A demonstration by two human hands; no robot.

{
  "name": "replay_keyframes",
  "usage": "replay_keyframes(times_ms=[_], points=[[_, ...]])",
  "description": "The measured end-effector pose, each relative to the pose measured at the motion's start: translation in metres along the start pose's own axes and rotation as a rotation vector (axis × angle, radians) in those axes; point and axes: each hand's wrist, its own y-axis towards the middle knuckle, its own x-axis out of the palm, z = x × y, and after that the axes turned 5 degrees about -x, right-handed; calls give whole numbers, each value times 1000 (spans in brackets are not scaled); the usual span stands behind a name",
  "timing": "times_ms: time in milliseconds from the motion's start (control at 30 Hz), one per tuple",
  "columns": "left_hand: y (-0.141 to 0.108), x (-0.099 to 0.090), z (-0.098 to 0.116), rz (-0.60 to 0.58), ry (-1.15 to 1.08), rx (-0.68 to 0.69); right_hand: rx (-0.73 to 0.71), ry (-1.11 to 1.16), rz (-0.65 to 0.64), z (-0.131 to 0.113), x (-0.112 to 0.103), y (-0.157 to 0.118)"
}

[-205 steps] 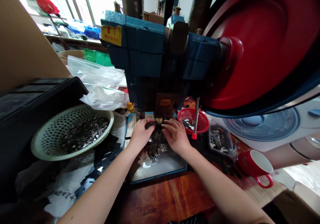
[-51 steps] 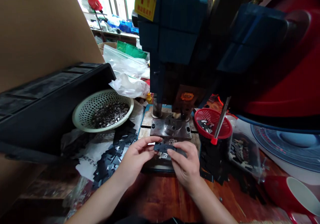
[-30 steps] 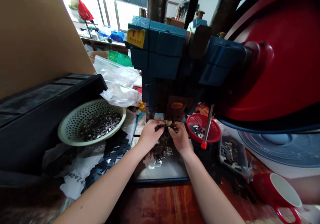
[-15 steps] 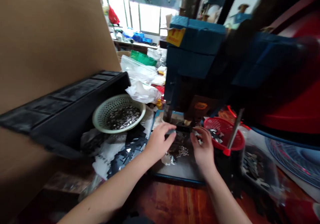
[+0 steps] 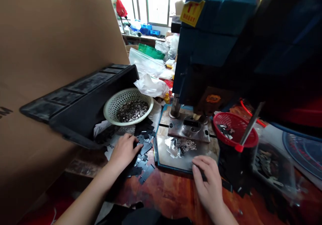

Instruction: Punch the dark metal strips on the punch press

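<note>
My left hand (image 5: 125,150) is over a heap of flat dark metal pieces (image 5: 146,148) on the wooden table, its thumb and fingertips apart at the pieces. My right hand (image 5: 208,179) is by the front edge of the press base plate (image 5: 173,160), its fingers loosely bent and apart, with nothing visible in them. Beyond the hands, a metal die block (image 5: 176,130) with a dark rectangular recess sits under the blue press (image 5: 208,47). Small round bits (image 5: 189,146) and shiny scraps (image 5: 174,148) lie on the plate before the die.
A pale green basket (image 5: 110,112) of small metal bits stands at left, beside a black bin (image 5: 75,107) and a large cardboard sheet (image 5: 57,30). On the right are a red basket (image 5: 235,126), a rod with a red tip (image 5: 248,131) and a clear tray of parts (image 5: 266,168).
Both hands have left the die under the press. My left hand has moved left to the dark pieces; my right hand has drawn back towards the plate's front edge. The camera view has shifted.
</note>
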Motion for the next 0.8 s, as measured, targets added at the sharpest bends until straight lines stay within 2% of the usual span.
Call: replay_keyframes(times_ms=[133, 267, 367, 567, 633, 800], points=[[2, 6, -5, 3, -79, -3, 45, -35, 28, 6, -14, -4], [1, 1, -15, -26, -199, -84, 100, -52, 33, 15, -24, -13], [-1, -9, -22, -74, -326, -168, 115, -40, 37, 17, -24, -14], [-7, -15, -26, -122, -711, -216, 101, 35, -11, 12, -17, -6], [-11, -13, -24, -120, -732, -228, 105, 60, -33, 9, -15, -3], [-15, -8, -21, -138, -600, -208, 81, 141, -115, 1, -10, -1]])
